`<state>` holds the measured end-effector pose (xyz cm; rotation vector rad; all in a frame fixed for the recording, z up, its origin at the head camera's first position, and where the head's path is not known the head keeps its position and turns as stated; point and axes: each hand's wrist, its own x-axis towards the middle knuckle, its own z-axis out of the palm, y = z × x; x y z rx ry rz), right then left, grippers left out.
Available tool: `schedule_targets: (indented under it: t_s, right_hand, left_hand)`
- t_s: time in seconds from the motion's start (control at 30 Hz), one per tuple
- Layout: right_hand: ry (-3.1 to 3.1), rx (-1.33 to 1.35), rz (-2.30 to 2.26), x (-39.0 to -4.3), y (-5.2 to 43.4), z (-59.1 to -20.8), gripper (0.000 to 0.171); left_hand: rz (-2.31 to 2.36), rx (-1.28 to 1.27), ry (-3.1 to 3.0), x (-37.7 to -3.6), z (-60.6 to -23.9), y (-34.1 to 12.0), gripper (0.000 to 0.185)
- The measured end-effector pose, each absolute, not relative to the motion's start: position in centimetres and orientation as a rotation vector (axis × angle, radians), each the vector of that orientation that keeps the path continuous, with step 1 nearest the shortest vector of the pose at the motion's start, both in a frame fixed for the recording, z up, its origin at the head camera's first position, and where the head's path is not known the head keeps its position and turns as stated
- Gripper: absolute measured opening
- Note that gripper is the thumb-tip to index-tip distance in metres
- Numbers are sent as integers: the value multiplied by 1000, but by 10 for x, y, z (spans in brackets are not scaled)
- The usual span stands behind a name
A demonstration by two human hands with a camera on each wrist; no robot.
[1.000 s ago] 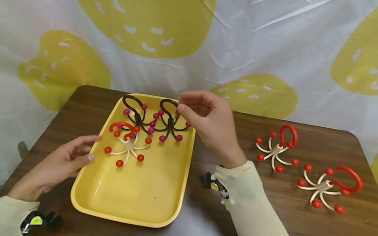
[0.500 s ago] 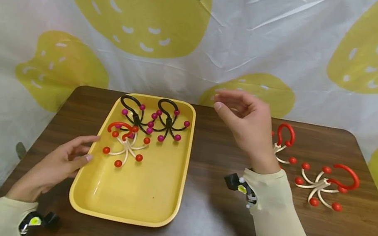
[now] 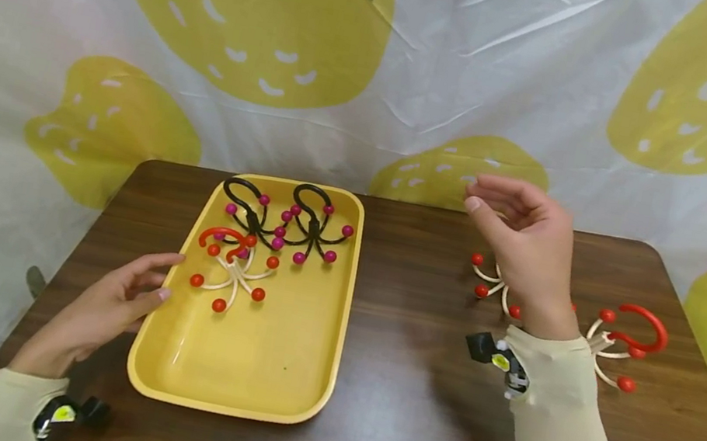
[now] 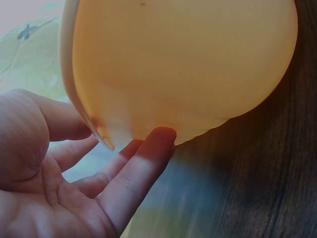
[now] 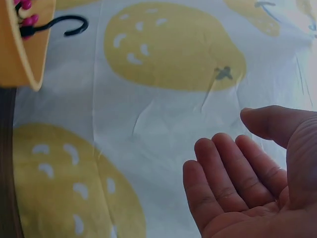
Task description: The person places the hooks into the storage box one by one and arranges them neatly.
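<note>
My left hand [image 3: 106, 315] grips the left rim of a yellow tray [image 3: 228, 409]. The left wrist view shows the thumb at the rim and fingers [image 4: 141, 173] against the outer wall. Lying in the tray are two black hooks with magenta-tipped prongs, one hook [image 3: 254, 223] left of the other hook [image 3: 315, 229], and a red-and-cream hook [image 3: 236, 271]. My right hand [image 3: 526, 247] hovers above the table's right side, holding nothing, fingers loosely bent. It partly hides two more red-and-cream hooks: one hook [image 3: 490, 280] behind it, another hook [image 3: 639, 334] to its right.
The dark wooden table [image 3: 391, 408] stands against a white cloth [image 3: 451, 72] printed with yellow fruit. Its far edge runs just behind the tray. Each wrist wears a small black camera; the right camera [image 3: 480, 345] sits beside the sleeve cuff.
My right hand has moved right, from over the tray's far right corner to above the red-and-cream hooks on the table. The left hand has stayed at the tray's rim.
</note>
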<state>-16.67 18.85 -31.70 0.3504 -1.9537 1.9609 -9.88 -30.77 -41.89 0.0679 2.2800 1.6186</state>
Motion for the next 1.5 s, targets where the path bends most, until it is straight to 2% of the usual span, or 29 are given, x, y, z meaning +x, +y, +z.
schedule_targets:
  t_s: [0.4, 0.73, 1.2, 1.5]
  right_hand:
    - [-1931, 186, 1854, -161, 242, -334, 30]
    - [-2010, -56, 1752, -168, 273, -358, 33]
    - [-2340, -185, 1537, -176, 285, -391, 41]
    - [-2364, -183, 1470, -177, 287, -399, 39]
  left_hand:
    - [1601, 57, 2306, -99, -418, -308, 59]
    - [1601, 45, 2309, -99, -418, -308, 59]
    - [1619, 62, 2299, -100, -421, -309, 59]
    - [1694, 75, 2300, -99, -424, -308, 57]
